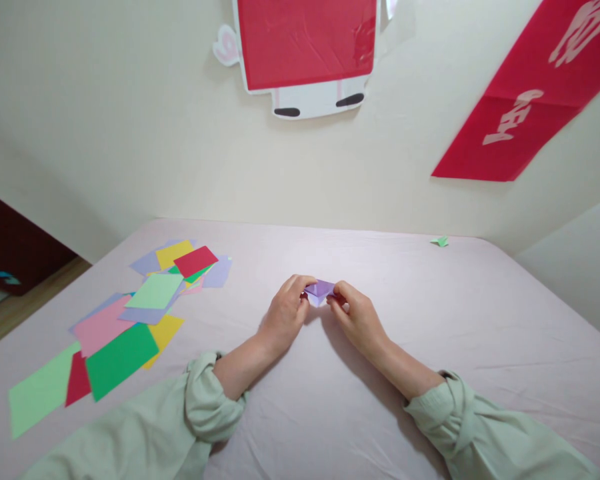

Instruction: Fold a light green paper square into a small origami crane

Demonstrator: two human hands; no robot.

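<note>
A small folded purple paper (319,291) is held between both hands at the middle of the pale pink surface (430,313). My left hand (286,311) pinches its left side with thumb and curled fingers. My right hand (355,315) pinches its right side the same way. Both wrists rest low over the surface, and pale green sleeves cover my forearms.
Several loose coloured paper sheets (130,320) lie scattered at the left: green, red, yellow, pink, lilac. A small green folded paper piece (440,241) sits at the far edge, right. Red banners (525,93) hang on the wall behind.
</note>
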